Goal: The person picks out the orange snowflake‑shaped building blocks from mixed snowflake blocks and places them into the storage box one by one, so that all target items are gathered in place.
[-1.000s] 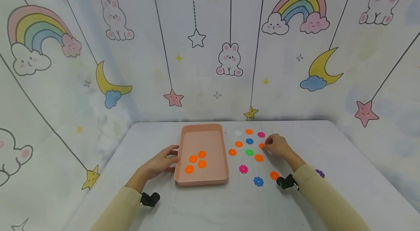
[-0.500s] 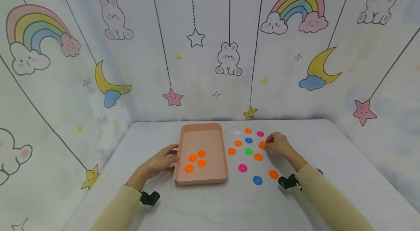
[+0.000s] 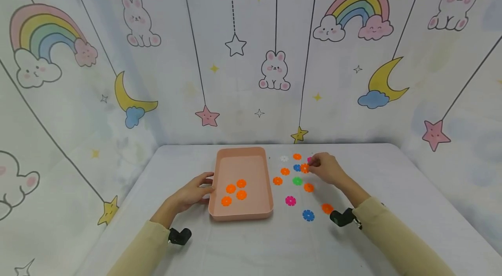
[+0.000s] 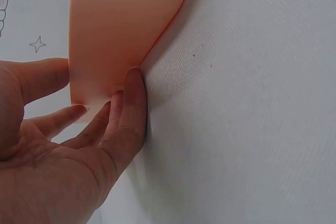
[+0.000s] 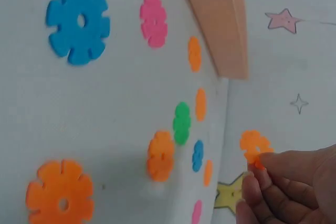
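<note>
In the head view my left hand (image 3: 193,191) holds the left side of a shallow peach tray (image 3: 241,215). Its thumb laps over the rim while fingers (image 4: 135,90) rest along the outer wall. Several orange interlocking discs (image 3: 226,201) lie inside that tray. To the right, my right hand (image 3: 328,169) pinches an orange notched disc (image 5: 254,145) between thumb and fingers, raised over the table. Behind it, a pink disc (image 3: 309,159) is partly covered by the hand. Close by lie a blue disc (image 3: 296,167), a green disc (image 3: 297,181) and an orange disc (image 3: 309,187).
More discs lie between tray and right arm: a white one (image 3: 284,158), a pink one (image 3: 290,200), a blue one (image 3: 308,215) and an orange one (image 3: 327,209) near the wrist camera. A white cloth covers the table (image 3: 243,250); a printed curtain (image 3: 176,71) stands behind.
My right hand has lifted the orange disc from its spot and carried it slightly left and up, over the blue disc's edge. The left hand and tray stay put.
</note>
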A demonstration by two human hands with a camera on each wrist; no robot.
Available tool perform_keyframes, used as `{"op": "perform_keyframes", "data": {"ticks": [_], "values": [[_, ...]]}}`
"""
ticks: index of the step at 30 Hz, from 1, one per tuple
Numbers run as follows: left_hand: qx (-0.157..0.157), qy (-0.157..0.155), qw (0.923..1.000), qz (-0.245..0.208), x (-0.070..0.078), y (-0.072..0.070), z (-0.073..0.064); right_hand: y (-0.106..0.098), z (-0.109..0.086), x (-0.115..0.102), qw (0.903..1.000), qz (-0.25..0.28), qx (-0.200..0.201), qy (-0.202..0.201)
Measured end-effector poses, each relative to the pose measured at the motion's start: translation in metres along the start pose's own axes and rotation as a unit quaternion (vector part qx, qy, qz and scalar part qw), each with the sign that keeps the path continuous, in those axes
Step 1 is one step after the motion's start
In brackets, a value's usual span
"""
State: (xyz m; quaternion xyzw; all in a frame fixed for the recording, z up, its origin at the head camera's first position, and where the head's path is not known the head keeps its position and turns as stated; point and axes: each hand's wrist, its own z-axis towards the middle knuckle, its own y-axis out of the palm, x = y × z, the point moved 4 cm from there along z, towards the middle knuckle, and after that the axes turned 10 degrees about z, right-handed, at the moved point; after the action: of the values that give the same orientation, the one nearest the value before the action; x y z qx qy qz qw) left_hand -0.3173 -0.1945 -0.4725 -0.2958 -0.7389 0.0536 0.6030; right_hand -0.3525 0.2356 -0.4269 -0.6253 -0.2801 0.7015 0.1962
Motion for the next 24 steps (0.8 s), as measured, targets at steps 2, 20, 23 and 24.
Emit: {"op": "perform_keyframes", "data": {"ticks": [2,20,23,24], "values": [[0.001,0.000,1.0000,0.001,0.000,0.000,0.000,0.006,0.000,-0.010,0.9998,0.007,-0.010,-0.016],[0.004,0.001,1.0000,0.001,0.000,0.000,0.000,0.084,0.008,-0.085,0.9901,0.054,-0.088,-0.095],[0.005,-0.001,1.0000,0.002,0.000,0.000,0.000,0.097,0.012,-0.090,0.9884,0.053,-0.101,-0.100],[0.005,0.000,1.0000,0.003,0.000,0.000,0.000,0.101,0.013,-0.091,0.9878,0.054,-0.104,-0.103]]}}
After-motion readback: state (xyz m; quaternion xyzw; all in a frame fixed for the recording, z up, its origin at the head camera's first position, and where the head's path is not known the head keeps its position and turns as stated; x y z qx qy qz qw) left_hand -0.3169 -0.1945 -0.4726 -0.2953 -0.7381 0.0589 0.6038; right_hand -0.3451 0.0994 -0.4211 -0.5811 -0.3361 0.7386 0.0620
